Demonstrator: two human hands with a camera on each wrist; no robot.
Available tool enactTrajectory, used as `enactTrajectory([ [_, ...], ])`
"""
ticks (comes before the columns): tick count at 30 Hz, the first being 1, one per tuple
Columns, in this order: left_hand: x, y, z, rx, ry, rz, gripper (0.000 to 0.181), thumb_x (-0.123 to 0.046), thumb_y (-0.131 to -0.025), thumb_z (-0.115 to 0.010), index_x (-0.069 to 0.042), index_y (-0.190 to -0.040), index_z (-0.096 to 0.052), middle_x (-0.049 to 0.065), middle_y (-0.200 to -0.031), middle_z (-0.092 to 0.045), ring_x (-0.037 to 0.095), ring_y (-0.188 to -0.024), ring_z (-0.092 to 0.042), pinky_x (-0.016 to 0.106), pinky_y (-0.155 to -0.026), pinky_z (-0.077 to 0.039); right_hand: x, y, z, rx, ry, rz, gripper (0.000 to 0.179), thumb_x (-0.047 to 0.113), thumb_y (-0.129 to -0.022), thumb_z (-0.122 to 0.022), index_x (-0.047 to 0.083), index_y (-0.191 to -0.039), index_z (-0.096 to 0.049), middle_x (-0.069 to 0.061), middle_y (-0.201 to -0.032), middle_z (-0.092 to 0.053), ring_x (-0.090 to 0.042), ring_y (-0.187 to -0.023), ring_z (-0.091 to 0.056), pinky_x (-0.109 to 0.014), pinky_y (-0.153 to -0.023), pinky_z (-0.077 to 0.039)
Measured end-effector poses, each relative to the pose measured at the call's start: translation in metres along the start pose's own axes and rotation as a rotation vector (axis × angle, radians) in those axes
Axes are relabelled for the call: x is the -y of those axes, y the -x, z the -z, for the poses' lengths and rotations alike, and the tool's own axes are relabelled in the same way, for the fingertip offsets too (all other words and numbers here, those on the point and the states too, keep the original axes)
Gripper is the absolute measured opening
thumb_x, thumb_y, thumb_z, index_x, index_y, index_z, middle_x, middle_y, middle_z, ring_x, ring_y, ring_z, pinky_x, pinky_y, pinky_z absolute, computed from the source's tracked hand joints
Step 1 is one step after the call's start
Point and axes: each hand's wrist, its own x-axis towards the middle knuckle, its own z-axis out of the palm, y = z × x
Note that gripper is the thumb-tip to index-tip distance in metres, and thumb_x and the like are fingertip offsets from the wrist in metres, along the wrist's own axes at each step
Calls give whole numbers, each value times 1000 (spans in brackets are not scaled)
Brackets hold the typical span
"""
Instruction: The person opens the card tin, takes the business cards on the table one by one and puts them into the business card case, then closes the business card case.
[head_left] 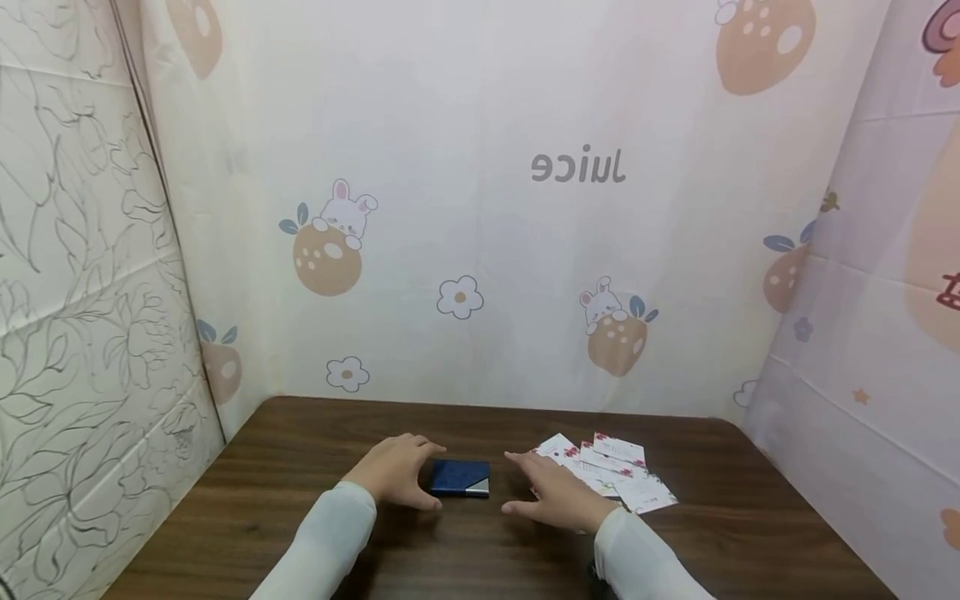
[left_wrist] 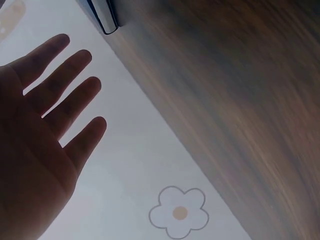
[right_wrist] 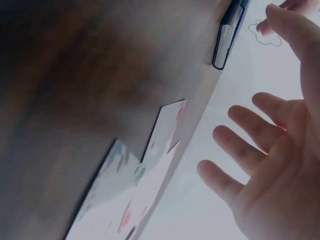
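A small dark blue card case (head_left: 459, 477) with a silver corner lies flat on the wooden table. To its left is my left hand (head_left: 399, 472), fingers spread and thumb apart, holding nothing. On the other side my right hand (head_left: 558, 490) is also spread, a short gap from the case. In the left wrist view the case (left_wrist: 103, 15) shows only one end, beyond the fingertips. The right wrist view shows the other end of the case (right_wrist: 231, 35). Several white cards with red flower prints (head_left: 652, 493) lie overlapping beyond and beside my right hand, which partly hides them.
The dark wooden table (head_left: 300, 450) runs back to a pale printed curtain (head_left: 480, 225). More curtains hang at the left (head_left: 82, 275) and right (head_left: 855, 350). A dark object, partly hidden, shows below my right sleeve (head_left: 637, 550).
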Motion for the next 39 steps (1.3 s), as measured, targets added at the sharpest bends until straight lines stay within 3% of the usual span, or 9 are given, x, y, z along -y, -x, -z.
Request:
enactTrajectory([
  [13,-9,-20,-3,103,40,36,65,-52,-75,-82,-20,-130,-67,-3,-124,-63,20,-114,-57,42,-96,-49,-5,-31,-7,104,-109,-7,81,51,-89,-72,3,-148,-45,-15,-144,-51,-32,-133,-47,-54,-108,-38],
  [22,-9,-31,-12,102,23,30,56,-46,-74,-85,-19,-122,-72,-5,-114,-64,12,-102,-55,34,-88,-51,-5,-53,-12,147,-97,4,76,47,-86,-77,5,-144,-51,-9,-136,-57,-25,-124,-52,-48,-104,-42],
  [33,-6,-40,-19,112,65,7,50,-37,-75,-86,-14,-117,-73,-5,-104,-64,10,-92,-55,31,-84,-50,1,-61,-15,147,-48,-40,61,38,-86,-79,5,-134,-60,-8,-124,-60,-27,-117,-53,-48,-101,-43],
  [39,-7,-40,-17,118,96,6,48,-33,-74,-87,-12,-115,-74,-5,-101,-65,10,-89,-56,30,-81,-51,0,-64,-15,157,-73,-57,56,36,-85,-80,6,-129,-63,-6,-120,-59,-26,-114,-52,-49,-101,-43],
])
